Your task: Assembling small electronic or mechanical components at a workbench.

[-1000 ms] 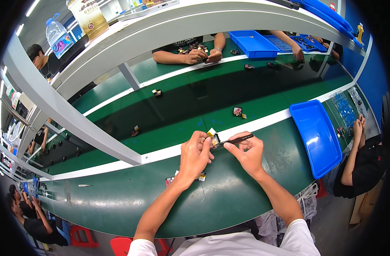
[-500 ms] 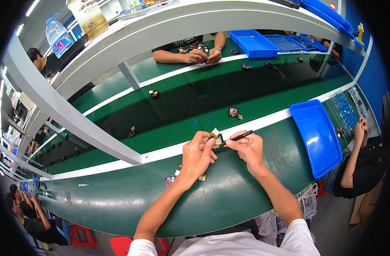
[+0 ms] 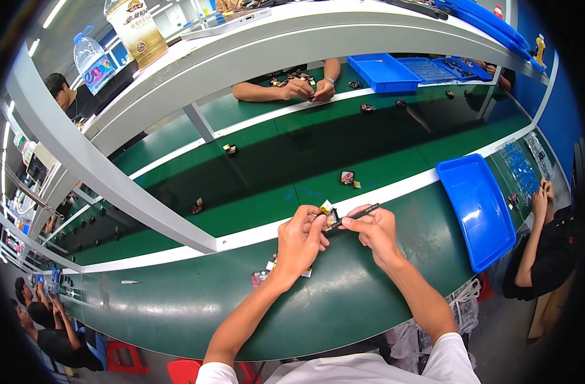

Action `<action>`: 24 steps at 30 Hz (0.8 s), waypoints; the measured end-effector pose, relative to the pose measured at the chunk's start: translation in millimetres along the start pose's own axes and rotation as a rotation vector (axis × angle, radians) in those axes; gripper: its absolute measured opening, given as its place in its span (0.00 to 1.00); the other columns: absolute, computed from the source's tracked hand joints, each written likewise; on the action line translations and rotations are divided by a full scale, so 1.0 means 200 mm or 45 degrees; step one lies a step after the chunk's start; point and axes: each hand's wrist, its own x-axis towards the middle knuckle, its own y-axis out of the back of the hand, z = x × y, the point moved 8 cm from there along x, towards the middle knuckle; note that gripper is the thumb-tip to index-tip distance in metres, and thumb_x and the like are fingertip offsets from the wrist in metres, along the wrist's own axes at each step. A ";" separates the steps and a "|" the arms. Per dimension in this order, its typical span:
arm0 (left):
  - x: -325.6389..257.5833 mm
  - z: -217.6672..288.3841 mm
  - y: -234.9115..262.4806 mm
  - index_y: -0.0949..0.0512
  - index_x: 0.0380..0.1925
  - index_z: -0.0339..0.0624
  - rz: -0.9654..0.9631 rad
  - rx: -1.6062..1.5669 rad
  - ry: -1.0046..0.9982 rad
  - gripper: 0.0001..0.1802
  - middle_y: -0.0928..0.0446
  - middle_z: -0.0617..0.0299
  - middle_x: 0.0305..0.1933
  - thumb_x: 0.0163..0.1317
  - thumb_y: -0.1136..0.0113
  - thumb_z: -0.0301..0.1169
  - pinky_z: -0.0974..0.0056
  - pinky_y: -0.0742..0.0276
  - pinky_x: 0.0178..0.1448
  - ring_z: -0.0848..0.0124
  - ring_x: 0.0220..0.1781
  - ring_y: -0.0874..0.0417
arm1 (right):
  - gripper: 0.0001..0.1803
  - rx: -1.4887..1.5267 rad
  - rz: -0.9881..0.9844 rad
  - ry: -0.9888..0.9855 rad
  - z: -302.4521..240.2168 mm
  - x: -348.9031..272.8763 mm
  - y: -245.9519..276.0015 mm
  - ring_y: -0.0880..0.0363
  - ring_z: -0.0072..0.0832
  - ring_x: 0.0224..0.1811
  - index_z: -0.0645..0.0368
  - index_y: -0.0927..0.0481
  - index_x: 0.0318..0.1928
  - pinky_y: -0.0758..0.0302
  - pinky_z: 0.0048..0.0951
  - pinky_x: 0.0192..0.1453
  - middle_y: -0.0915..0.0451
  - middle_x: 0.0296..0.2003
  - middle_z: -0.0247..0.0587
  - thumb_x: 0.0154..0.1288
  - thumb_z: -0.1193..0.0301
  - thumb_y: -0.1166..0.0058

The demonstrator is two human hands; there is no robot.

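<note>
My left hand (image 3: 299,242) pinches a small black-framed electronic part (image 3: 332,221) with a yellow-and-white tab sticking up from it. In my right hand (image 3: 379,238) is a pair of slim black tweezers (image 3: 368,210), gripped between thumb and fingers. Their working end meets the near side of the part, though my fingertips hide the tip itself. Both hands are above the green worktable (image 3: 209,297), close to its white rail. Behind my left wrist lie several similar small parts (image 3: 259,277), partly covered by the forearm.
A blue tray (image 3: 478,214) stands to the right. Beyond the white rail (image 3: 395,190), the dark green belt (image 3: 267,163) carries scattered small parts (image 3: 347,177). Across it, a co-worker's hands (image 3: 299,89) handle a part. Another person (image 3: 541,249) works at far right. A grey frame post (image 3: 113,173) rises at left.
The whole view has shifted slightly, so things sit a little lower. My hands keep the part and tweezers together, with the tweezers now lying at a slightly flatter angle.
</note>
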 end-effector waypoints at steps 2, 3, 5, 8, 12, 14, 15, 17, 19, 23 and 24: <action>0.00 0.02 0.00 0.25 0.46 0.29 -0.008 0.024 -0.048 0.09 0.17 0.53 0.31 0.72 0.43 0.26 0.69 0.21 0.23 0.73 0.23 0.16 | 0.07 0.009 -0.006 0.024 -0.01 0.00 0.00 0.40 0.08 0.14 0.64 0.19 0.37 0.50 0.18 0.18 0.12 0.31 0.47 0.60 0.78 0.34; 0.00 0.02 0.00 0.25 0.46 0.29 -0.008 0.024 -0.047 0.09 0.17 0.53 0.31 0.72 0.43 0.26 0.69 0.21 0.23 0.73 0.23 0.16 | 0.07 0.009 -0.006 0.023 -0.01 0.00 0.00 0.40 0.08 0.14 0.64 0.19 0.37 0.50 0.18 0.18 0.12 0.31 0.47 0.60 0.78 0.34; 0.00 0.02 0.00 0.25 0.46 0.29 0.004 0.048 -0.046 0.09 0.17 0.53 0.31 0.72 0.43 0.26 0.69 0.21 0.23 0.73 0.23 0.16 | 0.06 0.015 -0.030 0.001 -0.01 0.00 -0.01 0.40 0.08 0.14 0.64 0.19 0.36 0.50 0.17 0.18 0.12 0.31 0.46 0.60 0.78 0.34; 0.00 0.01 0.00 0.24 0.48 0.28 0.019 0.056 -0.039 0.11 0.17 0.53 0.31 0.72 0.43 0.25 0.69 0.21 0.23 0.72 0.23 0.15 | 0.06 -0.011 -0.042 0.026 -0.01 0.00 -0.01 0.38 0.08 0.15 0.64 0.19 0.37 0.49 0.16 0.18 0.12 0.30 0.45 0.60 0.79 0.34; 0.01 -0.01 0.00 0.24 0.53 0.27 -0.023 0.025 -0.028 0.14 0.17 0.52 0.31 0.72 0.43 0.26 0.69 0.20 0.23 0.71 0.23 0.15 | 0.08 -0.016 -0.025 0.198 -0.03 0.00 -0.02 0.32 0.09 0.17 0.64 0.19 0.39 0.46 0.15 0.19 0.12 0.30 0.45 0.60 0.79 0.33; 0.03 -0.06 0.00 0.23 0.55 0.26 -0.128 -0.157 0.141 0.16 0.17 0.51 0.34 0.73 0.44 0.27 0.68 0.18 0.24 0.69 0.25 0.14 | 0.10 -0.009 -0.036 0.306 -0.07 -0.01 -0.03 0.24 0.11 0.23 0.65 0.20 0.40 0.40 0.14 0.21 0.13 0.32 0.44 0.60 0.81 0.33; 0.04 -0.06 0.00 0.23 0.55 0.26 -0.130 -0.157 0.141 0.16 0.17 0.51 0.34 0.73 0.44 0.27 0.68 0.18 0.24 0.69 0.25 0.14 | 0.10 -0.010 -0.034 0.307 -0.05 -0.01 -0.03 0.24 0.11 0.23 0.65 0.20 0.40 0.40 0.14 0.21 0.13 0.32 0.44 0.60 0.81 0.33; 0.04 -0.06 -0.01 0.23 0.54 0.24 -0.224 -0.288 0.183 0.17 0.17 0.50 0.38 0.74 0.45 0.29 0.68 0.17 0.24 0.68 0.27 0.13 | 0.09 0.072 -0.082 0.523 -0.08 -0.01 -0.03 0.20 0.13 0.27 0.66 0.21 0.40 0.35 0.14 0.24 0.13 0.33 0.43 0.60 0.85 0.34; 0.04 -0.06 -0.01 0.23 0.54 0.24 -0.233 -0.289 0.188 0.17 0.17 0.50 0.39 0.74 0.45 0.29 0.68 0.17 0.24 0.68 0.27 0.13 | 0.09 0.041 -0.080 0.550 -0.08 -0.02 -0.03 0.21 0.12 0.28 0.66 0.21 0.40 0.34 0.13 0.25 0.13 0.33 0.43 0.60 0.86 0.35; 0.04 -0.05 -0.01 0.23 0.55 0.23 -0.255 -0.287 0.185 0.18 0.17 0.50 0.39 0.75 0.44 0.29 0.68 0.17 0.24 0.67 0.28 0.13 | 0.09 -0.101 -0.057 0.650 -0.10 -0.04 -0.02 0.31 0.04 0.22 0.67 0.19 0.38 0.42 0.11 0.23 0.14 0.33 0.38 0.58 0.86 0.33; 0.04 -0.05 -0.01 0.23 0.55 0.23 -0.255 -0.288 0.185 0.18 0.17 0.50 0.39 0.75 0.44 0.29 0.68 0.17 0.24 0.67 0.28 0.13 | 0.09 -0.102 -0.057 0.649 -0.10 -0.05 -0.03 0.31 0.04 0.22 0.67 0.19 0.38 0.42 0.11 0.23 0.14 0.33 0.38 0.58 0.86 0.33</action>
